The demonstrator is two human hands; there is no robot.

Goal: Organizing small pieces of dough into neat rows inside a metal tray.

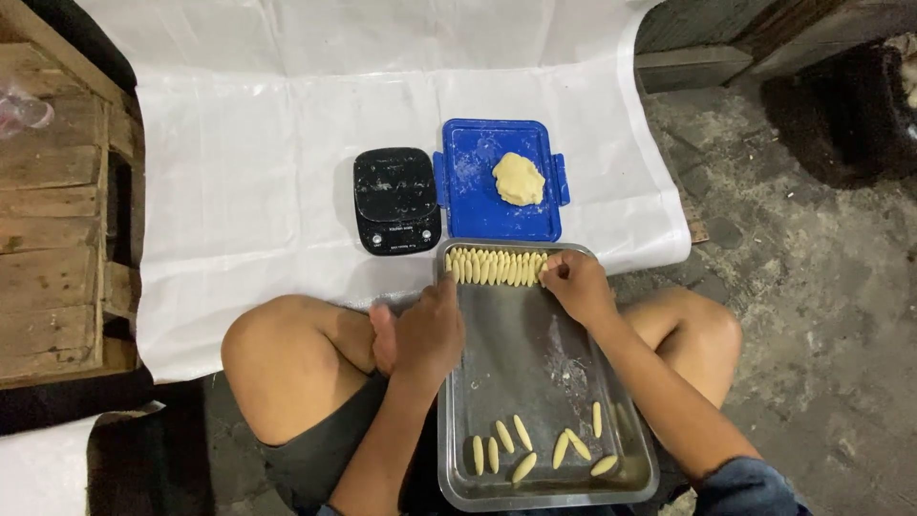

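Grey metal rectangular baking tray [535, 382], dusted with flour, set between the knees of a person seated on the floor.

Pale yellow finger-shaped dough pieces, close row [495, 267]: packed side by side along the tray's far rim, upright to the view.

Pale yellow dough pieces, loose group [535, 447]: scattered at the tray's near end, some tilted, well apart from the row.

Right hand [576, 284]: at the row's right end, fingers curled and pinched on the last piece there.

Left hand [427, 333]: resting on the tray's left edge, fingers bent down over the rim; whether it grips anything, cannot tell.

Blue square plastic lid [478, 205]: just beyond the tray, bearing a lump of pale yellow dough [518, 179].

Black kitchen scale [395, 199]: just beside the lid, on its left.

White woven plastic sheet [248, 172]: under scale and lid.

Wooden pallet [53, 210]: at far left.
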